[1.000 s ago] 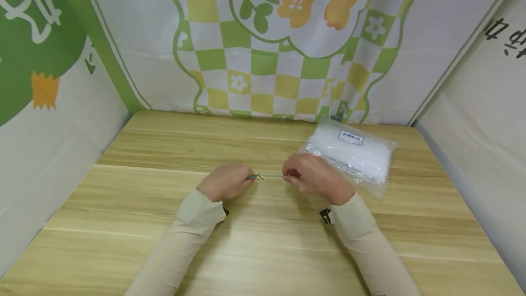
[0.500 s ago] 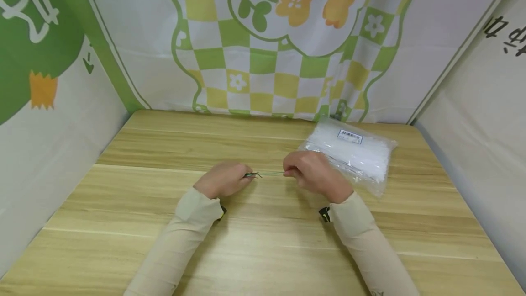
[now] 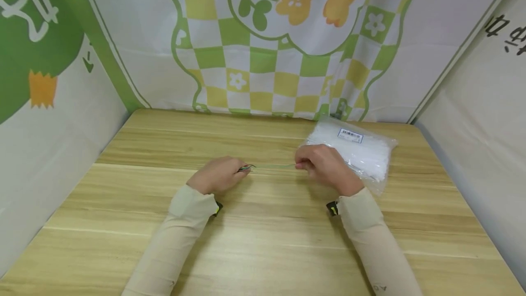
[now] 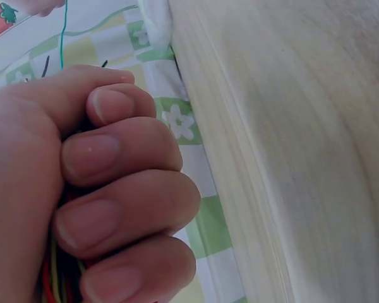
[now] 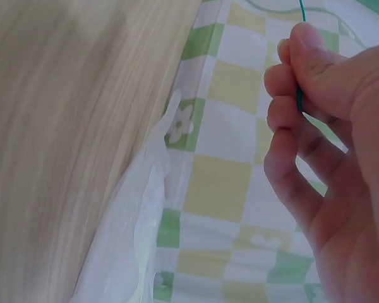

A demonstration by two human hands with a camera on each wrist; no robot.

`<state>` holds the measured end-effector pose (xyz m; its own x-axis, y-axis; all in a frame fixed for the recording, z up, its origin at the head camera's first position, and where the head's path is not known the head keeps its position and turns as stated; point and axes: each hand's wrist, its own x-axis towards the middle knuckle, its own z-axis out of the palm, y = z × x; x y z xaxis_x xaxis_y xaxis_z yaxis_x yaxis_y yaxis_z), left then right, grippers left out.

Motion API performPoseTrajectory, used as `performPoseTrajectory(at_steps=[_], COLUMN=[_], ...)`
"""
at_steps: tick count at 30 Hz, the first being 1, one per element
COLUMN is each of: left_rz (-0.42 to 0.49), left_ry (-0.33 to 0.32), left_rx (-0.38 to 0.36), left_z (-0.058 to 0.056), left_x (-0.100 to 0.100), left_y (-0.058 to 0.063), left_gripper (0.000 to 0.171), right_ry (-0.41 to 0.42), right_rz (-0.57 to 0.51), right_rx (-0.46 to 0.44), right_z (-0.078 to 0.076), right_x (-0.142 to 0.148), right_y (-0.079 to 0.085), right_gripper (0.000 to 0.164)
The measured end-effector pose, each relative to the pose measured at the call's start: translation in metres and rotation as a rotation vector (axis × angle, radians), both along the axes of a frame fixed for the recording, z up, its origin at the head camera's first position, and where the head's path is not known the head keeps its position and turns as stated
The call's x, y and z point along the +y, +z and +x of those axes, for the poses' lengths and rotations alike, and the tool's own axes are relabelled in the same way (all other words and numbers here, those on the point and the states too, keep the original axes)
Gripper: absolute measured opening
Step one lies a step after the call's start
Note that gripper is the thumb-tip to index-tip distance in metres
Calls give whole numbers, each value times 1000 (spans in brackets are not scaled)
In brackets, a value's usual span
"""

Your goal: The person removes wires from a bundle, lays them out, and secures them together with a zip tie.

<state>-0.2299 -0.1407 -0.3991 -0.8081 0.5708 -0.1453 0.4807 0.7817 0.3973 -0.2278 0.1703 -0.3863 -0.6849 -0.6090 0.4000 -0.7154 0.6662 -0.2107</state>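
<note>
Moved since the earlier frame: both hands, now farther apart, with a longer run of wire between them; bag, same place.

Head view: left hand (image 3: 218, 175), curled, gripping a bundle (image 3: 246, 167) of thin wires, dark ends projecting past thumb and forefinger. Right hand (image 3: 326, 168), finger and thumb together, pinching one green wire (image 3: 273, 166). The wire, stretched nearly straight from hand to hand, above the table (image 3: 263, 245). Clear plastic bag (image 3: 365, 154) with white contents and a barcode label (image 3: 350, 135), on the table at the far right, partly behind the right hand. Checked cloth (image 3: 263, 60), hanging behind the table.

Left wrist view: four fingers folded in to the palm, thumb laid across the top; grip fully closed round the bundle. Red, yellow and black strands visible at the bottom of the fist; green wire rising from the top, toward the right hand.

Right wrist view: green wire held at thumb and fingertips, its short tail showing below the pinch; lower fingers loosely bent. Bag at lower left, apart from the hand.
</note>
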Motion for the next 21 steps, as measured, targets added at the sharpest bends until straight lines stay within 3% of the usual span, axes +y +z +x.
performPoseTrajectory(at_steps=[13,21], left_rz=[69,94], left_ry=[-45,41], left_rx=[-27,-119], left_z=[-2,-6], left_x=[-1,-24], left_y=[1,3], left_gripper=[36,37], right_ry=[-44,-205], right_rz=[6,16], right_rx=[-95,-144], right_z=[-3,-12], right_x=[15,45], right_y=[6,2], right_gripper=[18,18])
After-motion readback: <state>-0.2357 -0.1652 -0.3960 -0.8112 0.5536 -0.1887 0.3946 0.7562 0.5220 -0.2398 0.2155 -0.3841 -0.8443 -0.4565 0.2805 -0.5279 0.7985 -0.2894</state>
